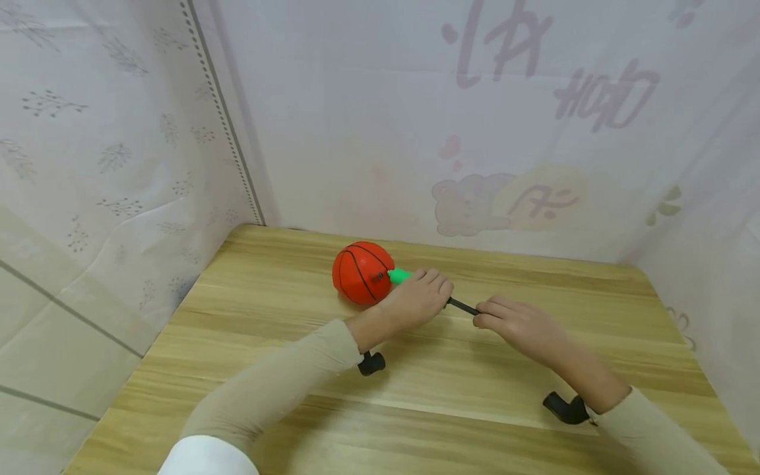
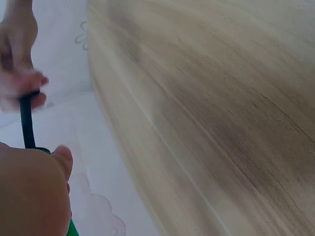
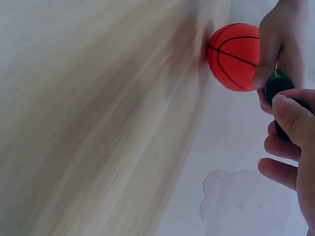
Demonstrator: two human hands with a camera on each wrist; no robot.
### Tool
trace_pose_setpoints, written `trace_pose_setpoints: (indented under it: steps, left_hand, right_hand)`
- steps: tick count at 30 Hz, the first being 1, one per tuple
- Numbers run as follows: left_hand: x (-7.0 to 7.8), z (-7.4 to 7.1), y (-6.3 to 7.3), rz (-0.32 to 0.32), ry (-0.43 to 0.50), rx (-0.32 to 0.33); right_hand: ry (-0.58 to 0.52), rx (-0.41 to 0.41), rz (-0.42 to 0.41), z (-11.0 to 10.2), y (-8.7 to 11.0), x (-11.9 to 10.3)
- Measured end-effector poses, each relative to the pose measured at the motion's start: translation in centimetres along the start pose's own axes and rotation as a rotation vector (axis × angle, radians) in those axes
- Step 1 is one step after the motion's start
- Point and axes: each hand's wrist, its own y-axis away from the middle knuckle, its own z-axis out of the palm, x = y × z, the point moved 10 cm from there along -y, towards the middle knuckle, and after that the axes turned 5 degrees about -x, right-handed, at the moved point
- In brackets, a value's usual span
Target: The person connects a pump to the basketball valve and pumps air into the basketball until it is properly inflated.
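A red ball (image 1: 356,277) with black lines, like a small basketball, rests on the wooden table. The nozzle end of a green hand pump (image 1: 400,276) meets the ball's right side. My left hand (image 1: 418,300) grips the pump's barrel and hides most of it. Out of the barrel's other end runs a black rod (image 1: 463,306), and my right hand (image 1: 522,326) holds its far end, covering the handle. In the left wrist view the rod (image 2: 27,125) spans the gap between both hands. The right wrist view shows the ball (image 3: 234,56) beyond the left hand (image 3: 280,44).
The wood-grained table (image 1: 451,389) extends under both arms. A patterned curtain (image 1: 356,132) hangs behind it, with more cloth at the left and right sides. Black wrist-camera mounts (image 1: 372,363) jut below each forearm.
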Motion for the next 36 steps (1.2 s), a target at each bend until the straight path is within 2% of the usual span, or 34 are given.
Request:
trace_pose_setpoints:
  steps: [5,9,16,21,25,29,36]
  left_hand:
    - [0.3,0.2,-0.1,0.006,0.006,0.004]
    - [0.3,0.3,-0.1,0.007,0.019,0.005]
    - [-0.1,0.4,0.2,0.027,0.053,-0.008]
    - [-0.7,0.2,0.5,0.034,0.078,0.004]
    - [-1.1,0.1,0.7,0.025,0.069,0.017]
    - [-0.8,-0.1,0.4,0.018,0.046,0.026]
    - [-0.2,0.1,-0.2,0.000,0.036,-0.001]
  right_hand:
    - [-0.044,-0.029,0.019,1.5,-1.8,0.5]
    - [-0.066,-0.022,0.020,1.9,-2.1,0.6]
    - [-0.032,0.031,-0.001,0.2,0.4,-0.1]
    - [-0.020,0.035,0.000,-1.4,2.5,-0.4]
    - [-0.013,0.027,0.006,-1.9,3.1,-0.4]
    - [-0.023,0.001,0.005,-1.6,2.5,-0.2]
    - [-0.004,0.000,0.002,0.0,-0.5,0.3]
